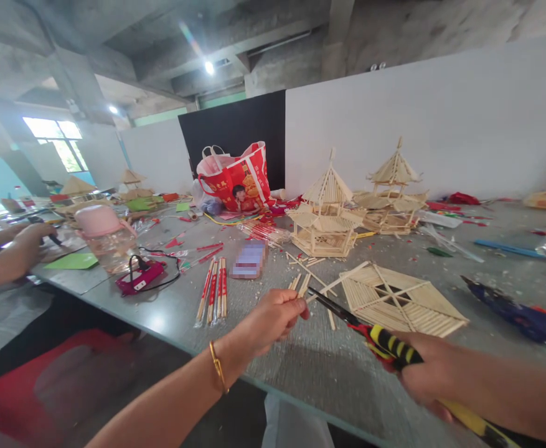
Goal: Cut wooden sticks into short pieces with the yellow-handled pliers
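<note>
My left hand (pixel 277 311), with a gold bangle at the wrist, is closed in a pinch around a few short wooden sticks (pixel 304 283). In my right hand (pixel 429 367) is a plier-like tool (pixel 389 345) with yellow-and-black grips and a long dark nose. Its tip is close to the sticks at my left fingertips; whether it touches them I cannot tell. Just beyond, a flat hexagonal panel of wooden sticks (pixel 403 298) lies on the table, with a dark opening at its centre. Loose sticks (pixel 310 264) are scattered beside it.
Two stick-built pavilion models (pixel 324 218) (pixel 394 193) stand behind the panel. Packets of chopsticks (pixel 213 289), a phone (pixel 249 260), a magenta corded box (pixel 139 278) and a pink-lidded bottle (pixel 107 236) lie leftward. A dark blue item (pixel 515 308) is at right. Another person's hand (pixel 32 242) is at left.
</note>
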Demonstrator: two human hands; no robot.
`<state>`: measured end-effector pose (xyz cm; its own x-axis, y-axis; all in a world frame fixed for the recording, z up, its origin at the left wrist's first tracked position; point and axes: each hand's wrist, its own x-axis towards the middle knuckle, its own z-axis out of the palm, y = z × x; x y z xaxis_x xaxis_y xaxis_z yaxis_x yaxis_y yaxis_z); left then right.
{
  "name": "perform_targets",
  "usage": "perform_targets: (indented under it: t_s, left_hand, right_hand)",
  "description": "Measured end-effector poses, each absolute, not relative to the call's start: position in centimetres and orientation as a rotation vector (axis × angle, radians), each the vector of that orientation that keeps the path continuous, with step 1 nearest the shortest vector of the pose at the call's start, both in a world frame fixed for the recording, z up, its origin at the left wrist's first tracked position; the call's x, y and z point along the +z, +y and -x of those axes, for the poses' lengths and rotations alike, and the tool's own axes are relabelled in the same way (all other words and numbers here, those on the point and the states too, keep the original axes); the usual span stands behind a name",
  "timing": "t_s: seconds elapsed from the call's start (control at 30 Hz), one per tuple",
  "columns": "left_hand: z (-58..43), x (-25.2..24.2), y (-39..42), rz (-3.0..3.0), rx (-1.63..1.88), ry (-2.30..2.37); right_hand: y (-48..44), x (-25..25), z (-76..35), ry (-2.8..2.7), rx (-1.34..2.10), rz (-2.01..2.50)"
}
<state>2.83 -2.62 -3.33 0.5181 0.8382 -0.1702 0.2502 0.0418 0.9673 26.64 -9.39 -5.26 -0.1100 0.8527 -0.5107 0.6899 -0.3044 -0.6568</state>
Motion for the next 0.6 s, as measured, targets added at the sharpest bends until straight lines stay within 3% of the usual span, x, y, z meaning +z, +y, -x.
perform_targets:
  t_s: [0.17,0.43,0.6]
  left_hand:
    - [-3.1,-3.1,-2.6,-1.273,0.551,0.878]
    - [-3.8,-4.6,-2.8,-2.315,0.684,1.256]
    - [-3.4,-4.3,-2.9,-1.912,0.666,1.216]
  right_hand:
    - [-9.6,-4.7,-26.5,-1.787,1.275,1.888]
    - [-9.3,-3.7,-24.9,-1.848,1.327,1.904]
    - [-9.0,-4.6,-24.6,-1.571,1.612,1.915]
